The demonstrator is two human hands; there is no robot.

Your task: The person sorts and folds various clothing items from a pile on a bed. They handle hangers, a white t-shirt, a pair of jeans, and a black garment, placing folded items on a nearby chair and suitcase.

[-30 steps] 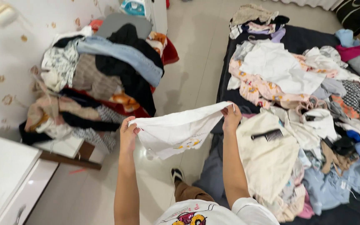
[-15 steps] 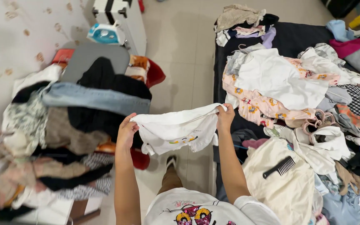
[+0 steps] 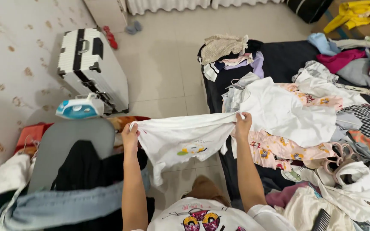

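Holding a white shirt (image 3: 185,139) stretched in the air over the floor beside the bed's (image 3: 279,60) left edge, the left hand (image 3: 130,137) and right hand (image 3: 242,125) each pinch a top corner. No fold shows in it yet. A folded stack (image 3: 232,55) sits at the bed's far left corner; the loose heap (image 3: 322,128) looks mostly unsorted.
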